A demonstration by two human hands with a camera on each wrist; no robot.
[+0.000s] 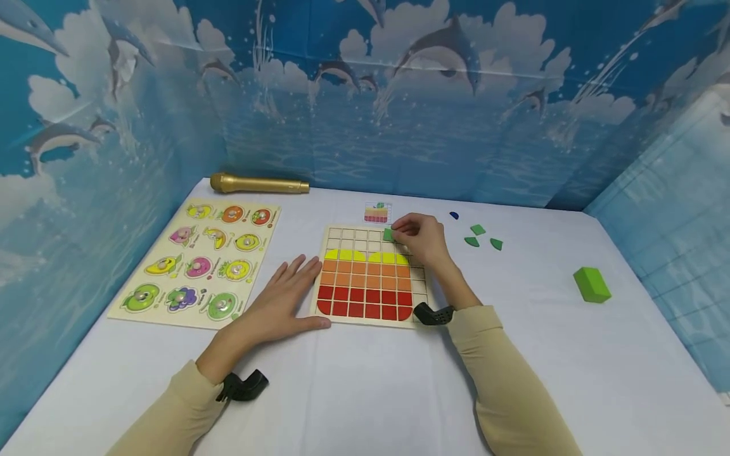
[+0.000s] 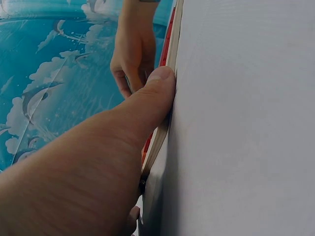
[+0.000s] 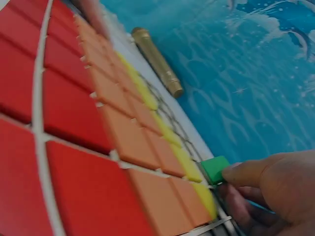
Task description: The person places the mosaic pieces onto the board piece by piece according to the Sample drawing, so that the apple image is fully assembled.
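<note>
A wooden grid board (image 1: 419,286) lies mid-table, its lower cells filled with red tiles (image 1: 356,302), orange tiles (image 1: 365,273) and yellow pieces (image 1: 388,258). My right hand (image 1: 422,239) pinches a green tile (image 3: 215,168) between thumb and fingers over the board's upper right cells. With fingers spread, my left hand (image 1: 285,301) rests at the board's left side. Its thumb (image 2: 160,81) lies against the board's near edge in the left wrist view. Just behind the board is a small pattern card (image 1: 377,213) with a matching coloured picture.
Several loose pieces lie right of the board, among them a green tile (image 1: 478,229) and a dark blue piece (image 1: 454,215). A green block (image 1: 592,285) stands farther right. On the left lie a fruit puzzle board (image 1: 194,253) and, behind it, a gold microphone (image 1: 259,184).
</note>
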